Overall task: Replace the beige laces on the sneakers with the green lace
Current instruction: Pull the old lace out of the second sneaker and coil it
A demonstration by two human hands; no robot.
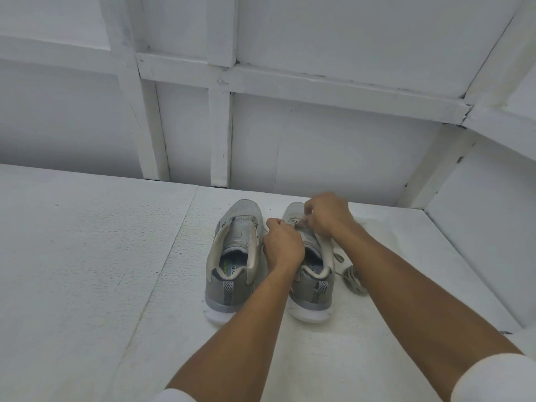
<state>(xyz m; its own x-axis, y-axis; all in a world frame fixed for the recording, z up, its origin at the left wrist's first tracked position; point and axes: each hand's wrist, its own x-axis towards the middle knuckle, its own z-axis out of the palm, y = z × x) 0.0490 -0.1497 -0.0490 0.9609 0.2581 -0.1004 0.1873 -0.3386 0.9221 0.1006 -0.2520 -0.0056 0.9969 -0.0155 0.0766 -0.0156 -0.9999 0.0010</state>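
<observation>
1. The white worktop [87, 256] has a grainy face, with seams between its panels.
2. Two grey sneakers stand on it side by side, heels towards the camera: left sneaker [232, 250], right sneaker [316, 274].
3. A loose bundle of lace [352, 281] lies just beside the right sneaker.

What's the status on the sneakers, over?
Left hand, right hand both pinch lace on right sneaker. Left sneaker unlaced. Loose lace bundle beside right sneaker, clear of hands.

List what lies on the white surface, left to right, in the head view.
left sneaker, right sneaker, loose lace bundle. The left hand and right hand, pinching the right sneaker's lace, overlap it and are left out.
</observation>
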